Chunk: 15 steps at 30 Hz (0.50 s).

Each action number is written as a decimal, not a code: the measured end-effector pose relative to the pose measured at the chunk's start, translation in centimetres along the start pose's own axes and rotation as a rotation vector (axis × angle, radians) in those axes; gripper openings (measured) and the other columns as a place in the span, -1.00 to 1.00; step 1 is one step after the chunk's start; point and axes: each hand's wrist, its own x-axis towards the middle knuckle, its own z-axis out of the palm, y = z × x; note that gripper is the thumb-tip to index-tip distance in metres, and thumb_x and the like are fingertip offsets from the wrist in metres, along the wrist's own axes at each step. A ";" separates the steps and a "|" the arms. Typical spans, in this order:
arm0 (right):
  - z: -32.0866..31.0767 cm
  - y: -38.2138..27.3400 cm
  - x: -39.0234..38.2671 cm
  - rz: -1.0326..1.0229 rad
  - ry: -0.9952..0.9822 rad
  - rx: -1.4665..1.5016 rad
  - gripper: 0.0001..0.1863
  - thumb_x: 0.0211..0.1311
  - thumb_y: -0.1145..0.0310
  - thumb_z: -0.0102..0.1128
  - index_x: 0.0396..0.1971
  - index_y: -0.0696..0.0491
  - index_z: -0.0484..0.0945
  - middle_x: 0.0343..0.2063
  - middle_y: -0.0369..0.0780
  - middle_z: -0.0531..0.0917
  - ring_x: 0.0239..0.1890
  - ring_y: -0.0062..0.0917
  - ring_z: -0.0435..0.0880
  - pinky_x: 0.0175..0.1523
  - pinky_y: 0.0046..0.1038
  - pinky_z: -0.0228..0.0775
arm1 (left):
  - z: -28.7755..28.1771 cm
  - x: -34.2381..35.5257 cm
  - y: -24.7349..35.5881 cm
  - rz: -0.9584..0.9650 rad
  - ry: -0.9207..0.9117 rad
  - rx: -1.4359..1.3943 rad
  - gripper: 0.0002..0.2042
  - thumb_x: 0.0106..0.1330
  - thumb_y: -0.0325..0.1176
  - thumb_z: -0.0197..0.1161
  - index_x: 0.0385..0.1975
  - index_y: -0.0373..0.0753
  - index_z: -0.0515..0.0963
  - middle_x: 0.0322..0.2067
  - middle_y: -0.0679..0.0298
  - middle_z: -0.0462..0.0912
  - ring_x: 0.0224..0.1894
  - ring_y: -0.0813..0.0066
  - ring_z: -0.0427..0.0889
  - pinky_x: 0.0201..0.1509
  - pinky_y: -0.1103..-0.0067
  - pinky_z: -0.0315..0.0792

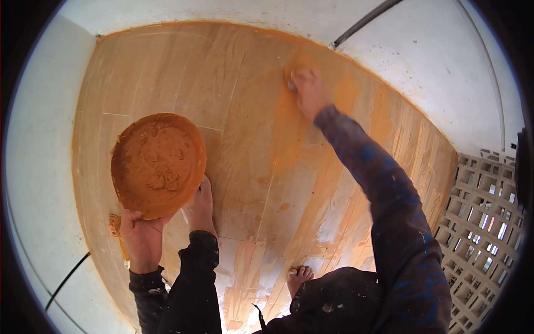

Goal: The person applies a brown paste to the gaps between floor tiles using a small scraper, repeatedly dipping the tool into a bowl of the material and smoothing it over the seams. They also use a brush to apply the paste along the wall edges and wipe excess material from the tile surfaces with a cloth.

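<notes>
The round, orange-smeared bowl (197,146) of soft, wet paste (158,158), raised above the orange-streaked wood-look floor (245,111), seems weighty and slick, best held where the left hand (143,236) grips its near rim, thumb over, other fingers hidden. The right hand (312,94), blurred, curls its fingers round a small greyish object (290,84) near white walls (44,111).

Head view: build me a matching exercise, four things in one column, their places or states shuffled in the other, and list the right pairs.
Things
1. bowl
2. left hand
3. right hand
4. lattice block wall

Places or states
A. reaching out over the orange-smeared floor, in the upper part of the picture
B. containing orange-brown paste
C. at the lower right, full of openings
D. holding the bowl at its near edge

Right pairs: 1-B; 2-D; 3-A; 4-C
</notes>
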 end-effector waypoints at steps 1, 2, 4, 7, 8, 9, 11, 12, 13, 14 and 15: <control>-0.9 -1.4 -1.4 -0.068 -0.097 0.100 -0.58 0.12 0.49 0.19 0.04 0.06 0.62 -0.04 -0.12 0.64 0.12 -0.16 0.52 0.26 -0.22 0.39 | -0.1 -0.2 0.2 0.010 0.011 -0.006 -0.53 0.43 -0.33 -0.17 0.30 -0.37 0.30 0.31 0.06 0.43 0.32 0.08 0.48 0.37 0.05 0.43; -1.0 -0.9 -1.4 -0.074 -0.099 0.104 -0.58 0.12 0.49 0.19 0.04 0.06 0.62 -0.04 -0.12 0.64 0.12 -0.16 0.52 0.26 -0.22 0.39 | 0.1 -0.2 0.4 0.013 0.029 -0.005 -0.53 0.43 -0.34 -0.18 0.30 -0.38 0.30 0.31 0.05 0.43 0.32 0.08 0.48 0.37 0.05 0.43; -1.3 0.3 -1.4 -0.101 -0.270 0.113 -0.57 0.11 0.49 0.21 0.04 0.03 0.62 0.01 -0.12 0.62 0.11 -0.18 0.51 0.27 -0.18 0.37 | -0.2 0.0 0.6 0.009 0.059 -0.005 -0.52 0.43 -0.34 -0.18 0.30 -0.38 0.29 0.31 0.05 0.43 0.32 0.08 0.48 0.37 0.05 0.43; -3.0 4.3 5.0 0.098 -0.020 -0.043 -0.63 0.18 0.47 0.13 0.01 0.00 0.62 -0.01 -0.14 0.63 0.06 -0.23 0.54 0.18 -0.18 0.37 | -0.5 0.7 0.2 -0.039 0.008 0.000 -0.45 0.39 -0.37 -0.20 0.39 -0.39 0.17 0.40 -0.03 0.28 0.38 -0.01 0.41 0.42 -0.02 0.37; -3.2 4.9 6.1 0.129 -0.022 -0.117 -0.66 0.22 0.47 0.09 0.00 -0.01 0.62 -0.02 -0.16 0.64 0.05 -0.24 0.54 0.15 -0.20 0.37 | -0.4 0.8 0.0 -0.031 0.003 0.011 -0.45 0.39 -0.37 -0.20 0.39 -0.39 0.17 0.40 -0.03 0.28 0.38 -0.02 0.40 0.42 -0.02 0.37; -2.2 4.0 5.4 0.138 -0.029 -0.109 -0.66 0.22 0.47 0.09 0.00 -0.01 0.62 -0.02 -0.16 0.64 0.05 -0.24 0.54 0.15 -0.20 0.37 | -0.4 0.9 0.1 -0.020 0.001 0.023 -0.45 0.39 -0.37 -0.20 0.39 -0.39 0.17 0.40 -0.03 0.28 0.38 -0.02 0.40 0.42 -0.02 0.38; -0.2 1.7 2.8 0.001 0.090 -0.183 -0.69 0.27 0.45 0.03 -0.01 -0.03 0.61 -0.06 -0.19 0.64 0.05 -0.27 0.54 0.10 -0.18 0.36 | 0.5 0.8 -0.1 -0.039 0.008 0.031 -0.45 0.39 -0.37 -0.20 0.39 -0.39 0.17 0.40 -0.03 0.28 0.38 -0.02 0.40 0.42 -0.02 0.38; 0.2 -1.2 0.3 -0.029 0.049 -0.033 -0.67 0.29 0.42 0.05 0.03 -0.03 0.60 -0.06 -0.19 0.62 0.08 -0.26 0.53 0.15 -0.17 0.36 | 0.3 0.3 -0.1 -0.036 0.036 0.034 -0.45 0.38 -0.37 -0.20 0.39 -0.39 0.17 0.40 -0.03 0.28 0.39 -0.02 0.40 0.42 -0.02 0.38; 0.6 -2.9 -3.2 -0.105 0.093 -0.081 -0.65 0.31 0.38 0.06 0.07 -0.02 0.58 -0.03 -0.17 0.60 0.11 -0.22 0.50 0.19 -0.14 0.34 | 0.5 0.3 -0.1 -0.029 0.036 0.023 -0.45 0.38 -0.37 -0.20 0.39 -0.39 0.17 0.40 -0.03 0.28 0.39 -0.02 0.40 0.42 -0.02 0.38; -0.2 -5.9 -6.4 -0.105 -0.060 0.052 -0.60 0.33 0.35 0.07 0.15 0.00 0.55 0.04 -0.14 0.57 0.18 -0.18 0.47 0.28 -0.11 0.31 | 0.2 0.1 -0.2 -0.015 0.024 0.007 -0.48 0.41 -0.35 -0.20 0.35 -0.40 0.22 0.36 -0.01 0.35 0.35 0.02 0.44 0.40 0.01 0.40; -0.5 -8.2 -10.6 -0.172 -0.095 0.099 -0.55 0.32 0.35 0.08 0.21 0.01 0.51 0.08 -0.14 0.57 0.21 -0.19 0.47 0.32 -0.07 0.29 | 0.2 0.1 -0.3 -0.007 -0.001 -0.009 -0.52 0.44 -0.33 -0.19 0.30 -0.41 0.28 0.31 0.01 0.42 0.32 0.07 0.48 0.38 0.05 0.42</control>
